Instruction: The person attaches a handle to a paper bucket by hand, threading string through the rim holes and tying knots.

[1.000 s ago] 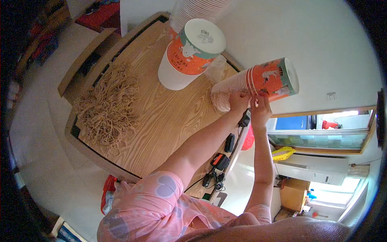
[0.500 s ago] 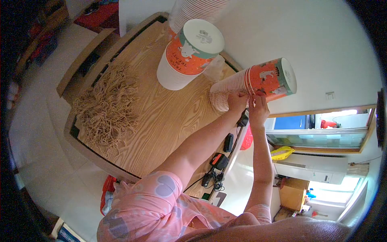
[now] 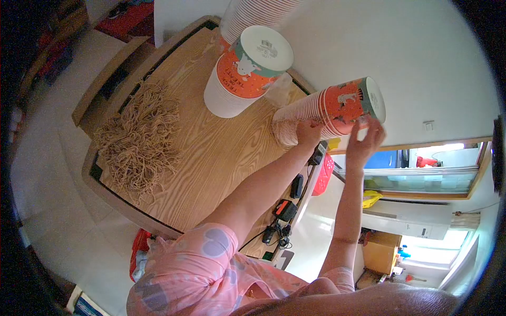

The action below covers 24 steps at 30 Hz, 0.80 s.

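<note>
A long stack of paper cups (image 3: 345,102) with an orange and green printed end leans at a slant on the right, its lower part in clear wrapping. My left hand (image 3: 310,132) is closed against the side of this stack, and whatever its fingertips pinch is too small to tell. Beside the printed end is my right hand (image 3: 366,141), thumb and fingers curved and apart. A second cup stack (image 3: 241,76) stands upside down on the wooden table (image 3: 221,152). Tangled beige string (image 3: 139,139) lies at the table's left side.
Another wrapped cup stack (image 3: 261,18) is behind at the top. Black chargers and cables (image 3: 284,210) lie along the table's right edge, near a red basket (image 3: 323,176). An open drawer (image 3: 108,79) juts out on the left. A white wall rises behind the cups.
My right hand has moved right and away from my left hand, toward the stack's printed end, and its fingers have opened. My left hand has stayed at the stack.
</note>
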Available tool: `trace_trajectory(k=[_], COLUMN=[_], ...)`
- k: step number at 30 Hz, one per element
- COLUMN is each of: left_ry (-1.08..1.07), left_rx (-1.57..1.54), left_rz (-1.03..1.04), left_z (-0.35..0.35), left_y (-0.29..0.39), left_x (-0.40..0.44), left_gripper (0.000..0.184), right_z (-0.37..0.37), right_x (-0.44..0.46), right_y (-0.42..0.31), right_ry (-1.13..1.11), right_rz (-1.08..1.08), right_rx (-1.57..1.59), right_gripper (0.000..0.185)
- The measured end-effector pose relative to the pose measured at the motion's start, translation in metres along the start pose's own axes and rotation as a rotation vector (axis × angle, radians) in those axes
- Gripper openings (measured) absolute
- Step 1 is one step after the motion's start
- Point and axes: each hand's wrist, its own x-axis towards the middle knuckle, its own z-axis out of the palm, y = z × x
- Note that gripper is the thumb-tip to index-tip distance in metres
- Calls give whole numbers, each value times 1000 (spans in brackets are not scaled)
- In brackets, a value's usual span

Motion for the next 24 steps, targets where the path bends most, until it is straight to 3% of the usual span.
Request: trace_trajectory(k=[2, 5, 8, 24], left_ry=[23, -8, 61, 39], left_rx=[18, 73, -2, -23], left_rz=[4, -79, 6, -73], left_z=[3, 5, -2, 9], left_y=[-1, 4, 10, -3], left_x=[0, 2, -2, -2], left_gripper=[28, 23, 21, 21], right_z=[-6, 6, 3, 3], right_x=[26, 23, 31, 34], right_y=[3, 45, 48, 45], right_ry=[162, -141, -203, -144], right_rz=[1, 29, 94, -1], right_rx=[-40, -2, 106, 3], right_gripper=[23, 22, 16, 14])
